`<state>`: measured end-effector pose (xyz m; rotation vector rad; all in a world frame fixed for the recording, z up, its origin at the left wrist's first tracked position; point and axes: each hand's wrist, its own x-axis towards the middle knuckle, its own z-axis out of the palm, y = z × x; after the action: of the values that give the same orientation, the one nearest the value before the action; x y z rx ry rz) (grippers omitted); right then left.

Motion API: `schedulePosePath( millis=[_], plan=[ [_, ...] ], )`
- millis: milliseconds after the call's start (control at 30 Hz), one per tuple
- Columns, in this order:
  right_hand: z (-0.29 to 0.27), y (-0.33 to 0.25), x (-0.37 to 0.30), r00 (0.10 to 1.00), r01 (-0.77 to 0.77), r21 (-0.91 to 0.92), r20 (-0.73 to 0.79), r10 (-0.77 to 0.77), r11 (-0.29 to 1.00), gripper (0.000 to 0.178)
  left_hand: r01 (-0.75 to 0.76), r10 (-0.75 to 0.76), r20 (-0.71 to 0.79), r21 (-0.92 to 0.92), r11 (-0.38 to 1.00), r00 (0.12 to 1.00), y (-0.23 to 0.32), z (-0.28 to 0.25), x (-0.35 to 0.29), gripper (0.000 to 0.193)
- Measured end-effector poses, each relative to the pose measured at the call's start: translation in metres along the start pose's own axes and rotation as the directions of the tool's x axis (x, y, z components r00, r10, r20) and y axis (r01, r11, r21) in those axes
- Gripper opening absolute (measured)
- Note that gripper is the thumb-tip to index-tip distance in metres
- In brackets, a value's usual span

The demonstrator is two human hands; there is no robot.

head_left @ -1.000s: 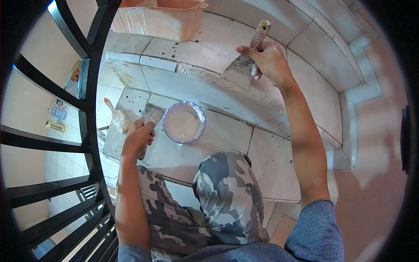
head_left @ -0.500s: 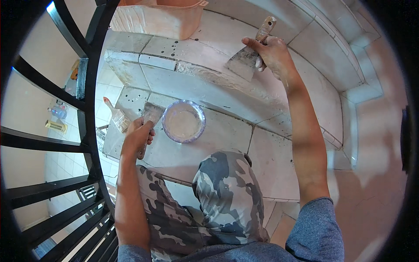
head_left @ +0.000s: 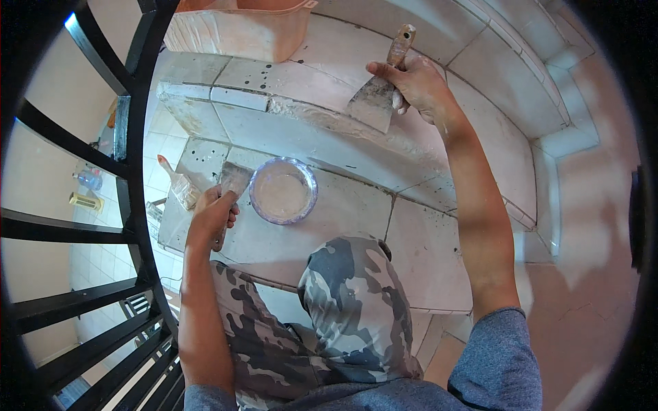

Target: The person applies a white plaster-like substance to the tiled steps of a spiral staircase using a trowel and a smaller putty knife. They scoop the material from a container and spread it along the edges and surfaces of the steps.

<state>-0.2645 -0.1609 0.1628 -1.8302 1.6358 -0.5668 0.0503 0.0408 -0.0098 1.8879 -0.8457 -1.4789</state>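
Observation:
My right hand (head_left: 419, 83) is closed round a broad putty knife (head_left: 373, 103), its worn handle pointing up and away. The blade's edge meets the front edge of the tiled step (head_left: 315, 118), where a rough pale band of filler runs. Lower on the left, my left hand (head_left: 214, 209) grips a second putty knife (head_left: 235, 178) by its handle, blade pointing away from me. Just right of that blade stands a round tub (head_left: 283, 192) with a bluish-purple rim and pale paste inside. A paintbrush (head_left: 179, 183) with a whitened head lies left of my left hand.
An orange plastic basin (head_left: 240, 31), streaked white, stands on the upper step. A black metal railing (head_left: 133, 171) curves along the left, with a tiled floor (head_left: 103, 257) below it. My camouflage-clad knee (head_left: 349, 294) rises in front of the tub. A pinkish wall (head_left: 589, 274) borders the right.
The whole view has shifted slightly, moving the basin and tub a little left in the picture. My right hand and its putty knife have moved slightly left; both hands keep their grips.

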Motion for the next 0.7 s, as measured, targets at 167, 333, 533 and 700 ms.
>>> schedulePosePath(
  millis=[167, 333, 533, 700],
  plan=[
    [-0.011, 0.014, 0.006, 0.997, 0.054, 0.080, -0.051, -0.050, 0.995, 0.051, -0.041, 0.042, 0.034, -0.017, 0.999, 0.999, -0.002, 0.002, 0.003, 0.024],
    [-0.006, 0.012, 0.001, 0.999, -0.005, -0.023, 0.032, 0.005, 1.000, 0.049, -0.020, 0.021, 0.022, -0.008, 1.000, 1.000, -0.003, 0.000, 0.002, 0.024],
    [-0.023, 0.020, 0.001, 1.000, 0.000, 0.050, -0.015, 0.001, 0.999, 0.056, -0.011, 0.012, 0.022, -0.046, 0.999, 1.000, -0.003, 0.003, 0.003, 0.023],
    [-0.023, 0.012, -0.013, 0.999, 0.007, -0.020, 0.045, -0.006, 1.000, 0.051, -0.013, 0.014, 0.008, -0.037, 0.999, 1.000, -0.002, 0.002, 0.001, 0.022]
  ],
)
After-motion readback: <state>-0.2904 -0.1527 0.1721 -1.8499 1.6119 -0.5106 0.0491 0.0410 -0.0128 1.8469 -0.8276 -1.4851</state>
